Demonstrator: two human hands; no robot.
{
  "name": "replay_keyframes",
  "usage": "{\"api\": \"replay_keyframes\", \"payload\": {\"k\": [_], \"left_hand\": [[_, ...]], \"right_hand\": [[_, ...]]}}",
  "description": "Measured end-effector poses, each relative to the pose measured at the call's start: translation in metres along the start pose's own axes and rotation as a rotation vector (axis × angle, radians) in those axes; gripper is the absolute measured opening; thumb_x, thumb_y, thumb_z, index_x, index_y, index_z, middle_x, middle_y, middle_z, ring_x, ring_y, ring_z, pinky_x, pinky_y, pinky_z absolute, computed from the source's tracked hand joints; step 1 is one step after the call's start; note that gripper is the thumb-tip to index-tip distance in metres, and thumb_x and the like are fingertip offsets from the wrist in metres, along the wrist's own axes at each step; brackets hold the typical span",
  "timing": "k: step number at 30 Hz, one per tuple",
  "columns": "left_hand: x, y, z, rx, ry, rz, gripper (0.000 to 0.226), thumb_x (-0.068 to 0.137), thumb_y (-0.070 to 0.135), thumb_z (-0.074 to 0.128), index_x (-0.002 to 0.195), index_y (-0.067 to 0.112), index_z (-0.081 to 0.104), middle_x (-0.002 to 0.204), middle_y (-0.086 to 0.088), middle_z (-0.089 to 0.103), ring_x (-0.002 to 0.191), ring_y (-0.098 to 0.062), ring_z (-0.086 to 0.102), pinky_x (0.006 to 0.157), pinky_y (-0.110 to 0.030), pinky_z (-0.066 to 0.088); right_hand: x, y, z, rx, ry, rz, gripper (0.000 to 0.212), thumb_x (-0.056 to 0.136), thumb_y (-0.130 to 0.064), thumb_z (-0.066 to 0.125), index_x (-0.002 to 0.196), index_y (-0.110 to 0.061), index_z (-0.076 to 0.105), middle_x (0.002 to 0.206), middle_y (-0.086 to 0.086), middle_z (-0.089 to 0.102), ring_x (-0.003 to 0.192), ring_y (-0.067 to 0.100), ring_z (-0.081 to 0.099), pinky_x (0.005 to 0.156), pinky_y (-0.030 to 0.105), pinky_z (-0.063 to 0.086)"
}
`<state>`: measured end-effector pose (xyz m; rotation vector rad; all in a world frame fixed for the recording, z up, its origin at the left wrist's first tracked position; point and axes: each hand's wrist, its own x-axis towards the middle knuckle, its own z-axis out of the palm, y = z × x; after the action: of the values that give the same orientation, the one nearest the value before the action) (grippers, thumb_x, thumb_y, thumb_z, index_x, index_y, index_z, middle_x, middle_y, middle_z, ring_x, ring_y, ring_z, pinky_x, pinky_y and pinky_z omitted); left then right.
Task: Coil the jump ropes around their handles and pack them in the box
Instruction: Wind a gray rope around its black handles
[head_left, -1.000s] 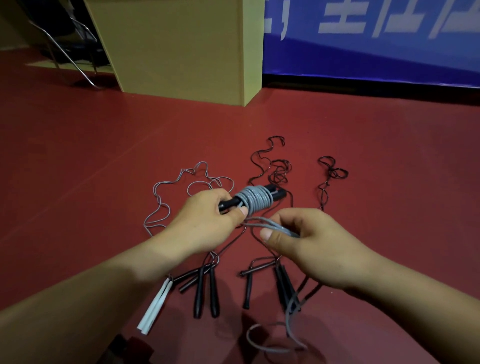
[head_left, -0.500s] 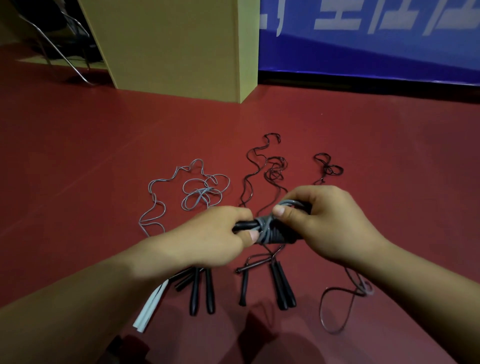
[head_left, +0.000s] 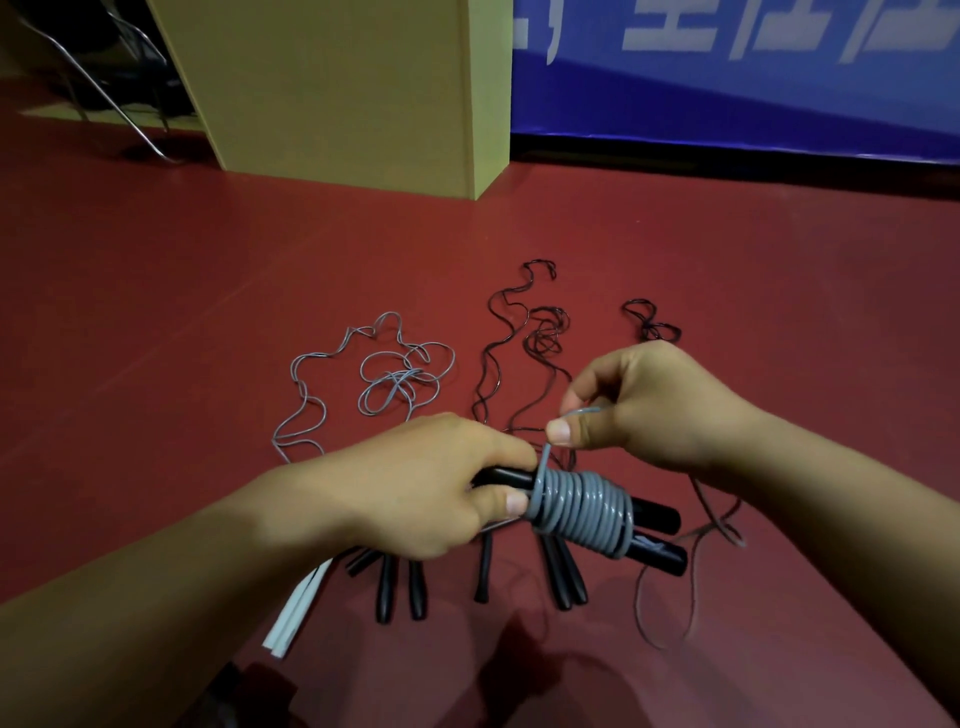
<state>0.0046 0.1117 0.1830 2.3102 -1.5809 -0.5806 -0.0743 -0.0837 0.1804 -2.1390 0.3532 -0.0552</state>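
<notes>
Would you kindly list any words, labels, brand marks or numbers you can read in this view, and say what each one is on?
Blue banner on the far wall: large pale characters, cut off by the top of the frame, not readable.
Black handles and grey coil held in the hands: no readable marking.
Tan cabinet: no text.

A single head-worn wide-angle view looks forward and down from close above the person's forearms onto the red floor (head_left: 156, 322). The hands sit near frame centre; the yellow-green cabinet (head_left: 337, 88) stands far off at 12 o'clock, the blue banner (head_left: 753, 93) at 1 o'clock.
</notes>
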Motion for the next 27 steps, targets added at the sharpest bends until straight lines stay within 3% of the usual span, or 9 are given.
{"api": "replay_keyframes", "payload": {"k": [4,9,12,15,17,19,22,24,27], "left_hand": [[-0.001,0.001,-0.002,-0.116,-0.013,0.052,0.01,0.096,0.028,0.057,0.094,0.018,0.06,0.073,0.0,0.056,0.062,-0.006,0.044,0.06,-0.026,0.038],[-0.002,-0.002,0.001,-0.527,-0.044,0.103,0.011,0.098,0.018,0.055,0.095,0.008,0.057,0.072,0.003,0.051,0.068,-0.01,0.046,0.063,-0.029,0.039],[-0.002,-0.005,0.004,-0.71,-0.015,0.123,0.016,0.094,0.016,0.056,0.1,0.001,0.056,0.074,0.002,0.052,0.07,-0.013,0.047,0.063,-0.024,0.039],[-0.001,-0.005,0.004,-0.801,0.073,0.133,0.011,0.091,0.015,0.058,0.101,0.011,0.06,0.076,0.004,0.055,0.073,-0.011,0.05,0.068,-0.021,0.042],[0.002,-0.007,0.005,-0.829,0.147,0.093,0.019,0.09,0.019,0.059,0.102,0.004,0.06,0.075,0.001,0.054,0.072,-0.013,0.051,0.068,-0.026,0.043],[0.004,-0.008,0.006,-0.861,0.202,0.038,0.019,0.089,0.023,0.059,0.098,0.006,0.061,0.072,0.001,0.055,0.068,-0.013,0.05,0.063,-0.026,0.044],[0.008,-0.01,0.006,-0.887,0.272,-0.04,0.009,0.095,0.021,0.059,0.091,0.014,0.062,0.067,0.007,0.057,0.063,-0.009,0.052,0.061,-0.025,0.044],[0.01,-0.011,0.006,-0.889,0.332,-0.094,0.017,0.099,0.015,0.055,0.082,0.016,0.059,0.064,0.009,0.057,0.061,-0.007,0.052,0.058,-0.023,0.044],[0.013,-0.012,0.006,-0.889,0.404,-0.15,0.022,0.099,0.014,0.054,0.078,0.018,0.058,0.064,0.009,0.056,0.059,-0.006,0.05,0.055,-0.019,0.043]], "right_hand": [[0.001,-0.002,-0.01,-0.013,-0.069,-0.077,0.017,0.065,-0.023,0.086,0.072,-0.014,0.075,0.068,0.004,0.071,0.059,0.003,0.058,0.059,0.013,0.048],[0.003,0.006,-0.018,0.062,-0.144,-0.13,0.018,0.07,-0.027,0.077,0.076,-0.01,0.075,0.071,0.008,0.072,0.062,0.007,0.061,0.06,0.02,0.05],[0.004,0.009,-0.018,0.129,-0.2,-0.124,0.006,0.081,-0.004,0.07,0.08,0.0,0.073,0.072,0.009,0.072,0.063,0.013,0.065,0.06,0.023,0.054],[0.003,0.011,-0.016,0.115,-0.236,-0.1,0.025,0.084,0.018,0.054,0.065,0.003,0.059,0.056,-0.007,0.06,0.051,0.0,0.052,0.051,0.017,0.043],[0.0,0.01,-0.008,0.112,-0.217,-0.09,0.038,0.09,0.012,0.051,0.06,-0.012,0.052,0.047,-0.012,0.051,0.044,-0.002,0.04,0.046,0.013,0.034],[-0.002,0.01,0.0,0.123,-0.184,-0.086,0.038,0.094,-0.002,0.053,0.061,-0.02,0.058,0.05,-0.01,0.049,0.047,0.004,0.039,0.048,0.019,0.033],[-0.003,0.011,0.009,0.151,-0.185,-0.045,0.028,0.099,-0.019,0.052,0.076,-0.013,0.067,0.056,-0.004,0.046,0.05,0.008,0.038,0.048,0.022,0.032],[-0.003,0.012,0.013,0.097,-0.192,-0.045,0.032,0.1,-0.027,0.05,0.086,-0.003,0.066,0.058,-0.005,0.045,0.051,0.009,0.037,0.048,0.022,0.032],[-0.003,0.011,0.018,0.047,-0.157,-0.075,0.026,0.099,-0.029,0.051,0.092,-0.01,0.067,0.06,-0.006,0.048,0.051,0.007,0.038,0.049,0.02,0.033]]}}
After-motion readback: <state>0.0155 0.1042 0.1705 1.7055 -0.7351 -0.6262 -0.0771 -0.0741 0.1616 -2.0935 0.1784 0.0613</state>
